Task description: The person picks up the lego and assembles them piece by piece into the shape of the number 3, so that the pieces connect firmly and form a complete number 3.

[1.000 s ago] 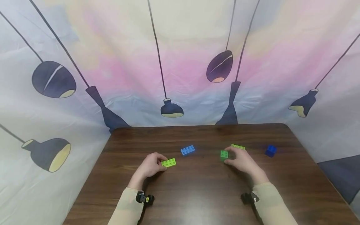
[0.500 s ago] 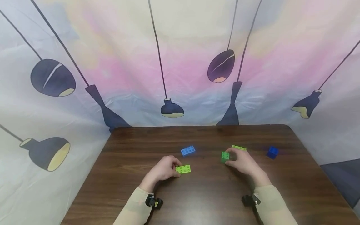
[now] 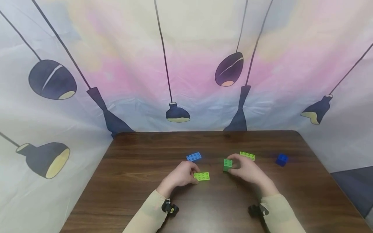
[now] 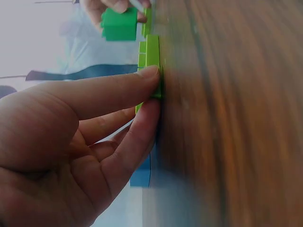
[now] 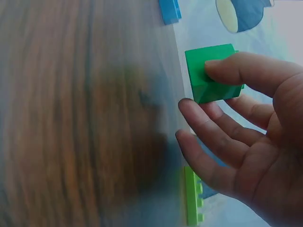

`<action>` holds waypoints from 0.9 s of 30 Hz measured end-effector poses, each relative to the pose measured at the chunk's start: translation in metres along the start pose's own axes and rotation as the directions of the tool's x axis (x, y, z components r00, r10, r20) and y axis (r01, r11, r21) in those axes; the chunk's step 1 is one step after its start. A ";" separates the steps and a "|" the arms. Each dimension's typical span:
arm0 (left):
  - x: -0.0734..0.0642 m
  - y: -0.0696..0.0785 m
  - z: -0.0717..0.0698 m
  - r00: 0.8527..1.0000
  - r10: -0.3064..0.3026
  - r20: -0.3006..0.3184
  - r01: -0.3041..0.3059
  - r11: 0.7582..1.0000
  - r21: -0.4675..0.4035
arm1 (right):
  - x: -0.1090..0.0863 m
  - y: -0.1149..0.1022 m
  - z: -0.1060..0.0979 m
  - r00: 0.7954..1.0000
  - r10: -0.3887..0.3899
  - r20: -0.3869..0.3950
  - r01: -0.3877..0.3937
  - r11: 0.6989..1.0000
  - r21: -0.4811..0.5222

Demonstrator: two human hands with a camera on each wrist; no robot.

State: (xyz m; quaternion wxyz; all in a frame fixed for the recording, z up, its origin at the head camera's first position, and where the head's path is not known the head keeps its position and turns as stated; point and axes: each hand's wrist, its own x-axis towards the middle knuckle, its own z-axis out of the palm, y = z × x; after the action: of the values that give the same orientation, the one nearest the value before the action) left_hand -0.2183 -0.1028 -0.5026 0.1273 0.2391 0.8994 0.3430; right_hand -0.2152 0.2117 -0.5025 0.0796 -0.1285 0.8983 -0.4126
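Note:
My left hand (image 3: 182, 174) pinches one end of a flat lime-green toy brick (image 3: 202, 176) between thumb and fingers, studs up, low over the table. To its right, my right hand (image 3: 247, 168) grips a green square toy brick (image 3: 228, 164). In the right wrist view the thumb presses the side of this green brick (image 5: 215, 75), which is held above the tabletop. A gap separates the two held bricks. Behind the left hand lies a light blue brick (image 3: 194, 156). A second lime-green brick (image 3: 247, 155) lies just behind the right hand, partly covered by it.
A dark blue brick (image 3: 281, 160) sits on the wooden table (image 3: 140, 152) at the right. A printed cloth (image 3: 131, 64) with lamp drawings hangs behind the table's far edge. Cameras are strapped at both wrists.
My left hand has carried the lime-green brick rightward and slightly nearer to me. Lately the right hand has shifted a little left with the green brick, closing the gap between them.

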 end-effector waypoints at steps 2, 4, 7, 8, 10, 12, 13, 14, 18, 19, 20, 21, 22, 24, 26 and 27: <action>0.004 0.002 0.002 1.000 0.007 0.003 -0.007 1.000 0.003 | 0.001 -0.004 0.002 1.000 -0.013 0.012 0.013 1.000 0.010; 0.007 0.005 0.003 1.000 0.006 0.012 -0.006 1.000 0.005 | 0.003 -0.009 0.003 0.999 -0.027 0.026 0.026 0.999 0.024; 0.010 0.007 0.003 1.000 0.000 0.025 0.001 1.000 -0.003 | 0.004 -0.016 0.007 0.998 -0.048 0.049 0.046 0.998 0.046; 0.010 0.008 0.004 1.000 -0.007 0.029 0.007 1.000 -0.008 | 0.005 -0.018 0.009 0.997 -0.055 0.062 0.052 0.997 0.052; 0.009 0.008 0.003 0.999 -0.012 0.032 0.012 1.000 -0.025 | 0.006 -0.022 0.013 0.994 -0.070 0.088 0.065 0.996 0.059; 0.009 0.008 0.004 0.999 -0.016 0.032 0.018 0.999 -0.041 | 0.008 -0.024 0.017 0.990 -0.081 0.113 0.075 0.995 0.059; 0.009 0.009 0.004 0.999 -0.017 0.031 0.018 0.999 -0.048 | 0.009 -0.025 0.019 0.989 -0.084 0.122 0.078 0.995 0.056; 0.009 0.009 0.004 0.999 -0.019 0.031 0.020 0.998 -0.053 | 0.010 -0.025 0.020 0.988 -0.088 0.127 0.082 0.995 0.050; 0.011 0.009 0.006 0.999 -0.019 0.039 0.022 0.998 -0.059 | 0.011 -0.024 0.022 0.987 -0.093 0.131 0.088 0.995 0.036; 0.011 0.009 0.006 0.999 -0.018 0.041 0.021 0.998 -0.061 | 0.010 -0.024 0.023 0.987 -0.095 0.131 0.091 0.995 0.036; 0.011 0.009 0.007 0.999 -0.021 0.044 0.024 0.998 -0.059 | 0.010 -0.024 0.023 0.986 -0.100 0.133 0.095 0.995 0.039; 0.011 0.008 0.007 0.999 -0.020 0.044 0.023 0.998 -0.061 | 0.010 -0.024 0.024 0.985 -0.104 0.135 0.100 0.994 0.043; 0.012 0.008 0.007 0.999 -0.020 0.044 0.023 0.998 -0.061 | 0.010 -0.024 0.025 0.985 -0.106 0.136 0.101 0.994 0.047; 0.012 0.007 0.007 0.999 -0.021 0.046 0.024 0.998 -0.064 | 0.011 -0.025 0.027 0.984 -0.113 0.137 0.106 0.993 0.054; 0.012 0.006 0.006 0.999 -0.022 0.050 0.025 0.998 -0.064 | 0.012 -0.026 0.030 0.983 -0.117 0.139 0.109 0.992 0.060; 0.013 0.006 0.006 0.998 -0.022 0.051 0.025 0.998 -0.064 | 0.013 -0.026 0.031 0.983 -0.118 0.140 0.111 0.992 0.062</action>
State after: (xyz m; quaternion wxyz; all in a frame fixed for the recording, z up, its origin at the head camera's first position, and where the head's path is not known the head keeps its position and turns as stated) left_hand -0.2247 -0.0891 -0.5042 0.1614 0.2328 0.8872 0.3642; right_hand -0.2152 0.1691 -0.5035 0.1237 -0.2070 0.8698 -0.4304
